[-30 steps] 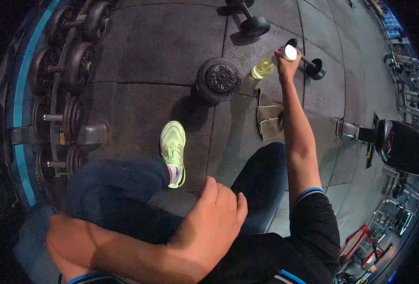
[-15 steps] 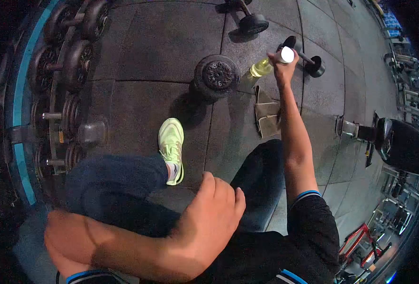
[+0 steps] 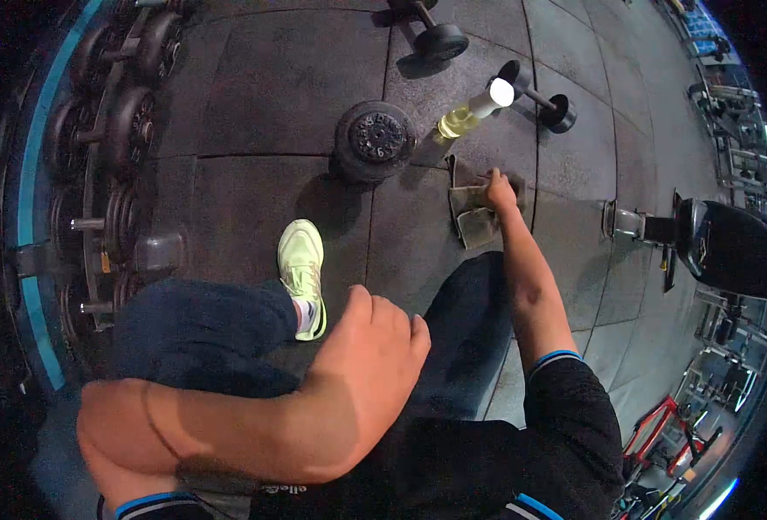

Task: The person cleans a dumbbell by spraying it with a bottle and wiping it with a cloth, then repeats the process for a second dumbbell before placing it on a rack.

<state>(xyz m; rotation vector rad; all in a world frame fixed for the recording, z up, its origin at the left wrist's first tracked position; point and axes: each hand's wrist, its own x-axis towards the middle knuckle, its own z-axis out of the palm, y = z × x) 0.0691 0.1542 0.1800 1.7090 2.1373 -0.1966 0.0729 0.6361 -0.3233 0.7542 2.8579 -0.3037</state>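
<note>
My right hand point(image 3: 503, 191) reaches down to a folded grey-brown cloth point(image 3: 477, 227) with dark edging on the floor. Its fingers are pinched together at the cloth's upper right part. Just beyond stands a bottle of yellowish liquid with a white top point(image 3: 457, 120), apart from both hands. My left hand point(image 3: 375, 364) is bent at the wrist in front of my body, above my legs. Its fingers curl away from me with their tips hidden, so I cannot see whether anything is in them.
A large dumbbell point(image 3: 375, 141) stands on end left of the bottle. Smaller dumbbells lie beyond, one at the top point(image 3: 440, 41) and one behind the bottle point(image 3: 557, 113). A rack of dumbbells point(image 3: 132, 130) lines the left, and a padded bench point(image 3: 721, 247) is at right.
My right hand has let go of the bottle's white top and moved down toward me to the cloth. The bottle remains standing. My left hand keeps its pose while the view shifts slightly.
</note>
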